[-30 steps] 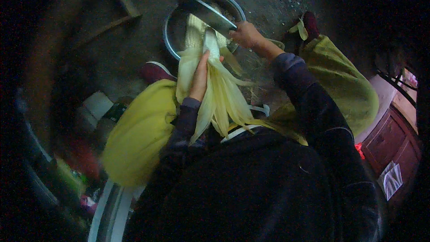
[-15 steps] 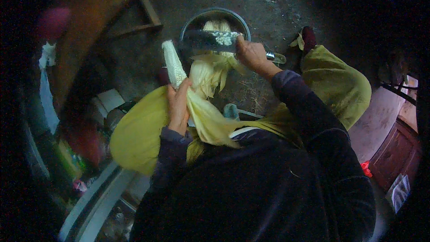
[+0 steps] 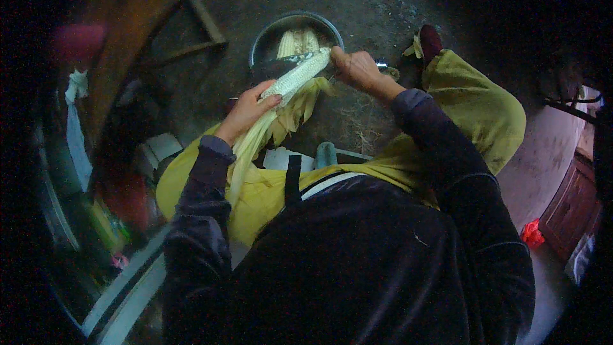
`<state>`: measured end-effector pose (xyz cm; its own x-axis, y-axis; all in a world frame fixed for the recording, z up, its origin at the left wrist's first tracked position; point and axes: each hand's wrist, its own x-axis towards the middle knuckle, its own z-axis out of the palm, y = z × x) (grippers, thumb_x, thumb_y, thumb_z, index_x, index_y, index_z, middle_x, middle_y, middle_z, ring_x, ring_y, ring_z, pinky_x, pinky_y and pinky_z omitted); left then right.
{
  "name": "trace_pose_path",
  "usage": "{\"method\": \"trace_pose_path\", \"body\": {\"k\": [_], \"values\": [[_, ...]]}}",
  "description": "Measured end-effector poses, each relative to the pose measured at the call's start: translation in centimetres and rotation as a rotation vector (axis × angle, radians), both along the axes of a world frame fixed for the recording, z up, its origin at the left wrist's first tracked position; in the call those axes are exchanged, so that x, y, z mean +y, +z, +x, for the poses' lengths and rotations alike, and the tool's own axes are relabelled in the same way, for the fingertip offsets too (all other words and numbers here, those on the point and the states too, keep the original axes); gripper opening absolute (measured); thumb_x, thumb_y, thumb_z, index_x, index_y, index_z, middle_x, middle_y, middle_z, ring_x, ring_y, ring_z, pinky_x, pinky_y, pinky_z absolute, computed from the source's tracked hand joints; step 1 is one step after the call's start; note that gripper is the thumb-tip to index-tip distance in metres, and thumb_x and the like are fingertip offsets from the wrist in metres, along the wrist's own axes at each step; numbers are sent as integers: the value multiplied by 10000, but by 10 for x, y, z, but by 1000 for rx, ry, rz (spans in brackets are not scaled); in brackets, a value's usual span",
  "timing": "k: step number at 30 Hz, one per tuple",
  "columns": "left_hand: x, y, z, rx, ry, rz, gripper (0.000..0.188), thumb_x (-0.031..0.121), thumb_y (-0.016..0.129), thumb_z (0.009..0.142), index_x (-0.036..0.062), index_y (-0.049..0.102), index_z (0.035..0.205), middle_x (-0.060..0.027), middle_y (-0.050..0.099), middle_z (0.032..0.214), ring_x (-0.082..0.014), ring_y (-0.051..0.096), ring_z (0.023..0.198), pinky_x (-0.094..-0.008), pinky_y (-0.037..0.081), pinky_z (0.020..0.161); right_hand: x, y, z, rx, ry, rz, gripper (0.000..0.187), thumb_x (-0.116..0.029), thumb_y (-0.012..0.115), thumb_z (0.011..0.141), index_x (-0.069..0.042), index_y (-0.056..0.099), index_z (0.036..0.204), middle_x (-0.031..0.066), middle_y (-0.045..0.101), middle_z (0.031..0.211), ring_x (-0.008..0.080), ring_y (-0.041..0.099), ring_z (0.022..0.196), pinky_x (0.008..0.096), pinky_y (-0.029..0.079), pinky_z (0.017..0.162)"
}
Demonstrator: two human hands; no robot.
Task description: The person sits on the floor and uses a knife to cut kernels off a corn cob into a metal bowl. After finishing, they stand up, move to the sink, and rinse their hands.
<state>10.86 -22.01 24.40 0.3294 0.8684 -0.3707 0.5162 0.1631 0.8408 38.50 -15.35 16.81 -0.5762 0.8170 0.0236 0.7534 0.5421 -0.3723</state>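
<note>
Smooth metal basin (image 3: 273, 35), bumpy corncob (image 3: 300, 78), cloth trousers (image 3: 482, 108).

Dim room, dark pale-flecked floor (image 3: 377, 13)
An angled wooden piece (image 3: 207, 19) shows upper left; a reddish-brown panelled door (image 3: 567, 207) (or cabinet front, hard to tell) far right.

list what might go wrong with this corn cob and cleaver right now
Cut: the corn cob in the left hand reaches to the thumb of the right hand, which holds the cleaver, so a slip could nick a finger.

Spill: loose kernels sit on the blade, and some could fall outside the metal bowl.

Snag: the husk trails over the person's lap and might catch on clothing.
</note>
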Motion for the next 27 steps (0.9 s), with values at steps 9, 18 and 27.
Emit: {"method": "trace_pose_path", "body": {"k": [9,18,27], "values": [[29,-13,13,300,-100,117,490,276,597,752,20,460,1147,-194,570,986,-299,568,900,-344,427,762,-6,-7,7,53,80,-37,251,-139,464,768,-67,335,971,183,563,605,368,559,526,463,420,425],[43,-61,6,573,19,236,499,280,589,758,22,448,1161,-207,553,1024,-325,546,937,-375,429,779,3,-9,0,-91,76,-92,209,-134,461,767,-78,371,948,170,568,605,346,566,527,439,424,419],[32,-40,18,348,171,256,429,283,617,741,30,495,1066,-128,590,889,-246,574,778,-338,442,673,4,21,-8,-161,-91,-174,198,-184,433,800,-49,421,944,147,586,639,344,576,560,438,445,478]]}}
